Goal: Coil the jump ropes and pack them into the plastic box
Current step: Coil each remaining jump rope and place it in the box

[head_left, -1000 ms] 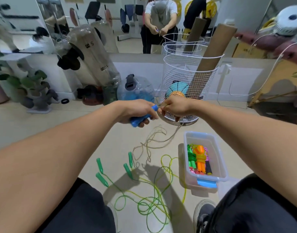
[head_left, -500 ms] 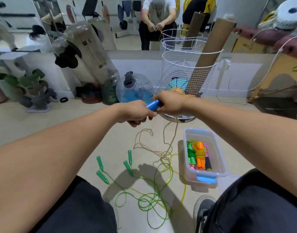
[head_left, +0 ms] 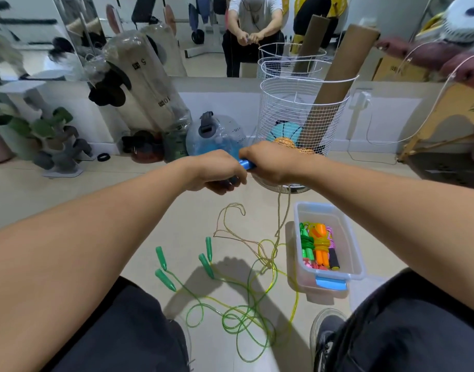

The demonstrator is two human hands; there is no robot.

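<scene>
Both hands are raised together in front of the person. The left hand (head_left: 217,170) is curled round the blue handles (head_left: 247,164) of a jump rope; the right hand (head_left: 273,163) closes on the same handles from the other side, so that the two hands touch. A tan cord (head_left: 280,210) hangs from the hands to the floor, where it lies in loose loops. Its lower loops cross a tangle of green jump ropes (head_left: 241,315), whose four green handles (head_left: 164,279) lie to the left, apart from the hands. The plastic box (head_left: 355,253) stands on the floor to the right of the tangle, lid off, blue latch toward the person; inside lie coiled ropes (head_left: 320,245) in green, orange and pink. Directly behind the hands stands a white wire basket (head_left: 289,108) holding a cardboard tube (head_left: 335,81) and balls. Left of it are a clear water jug (head_left: 217,135) and plastic-wrapped weights (head_left: 144,84). A mirror above the ledge shows the person's reflection.
</scene>
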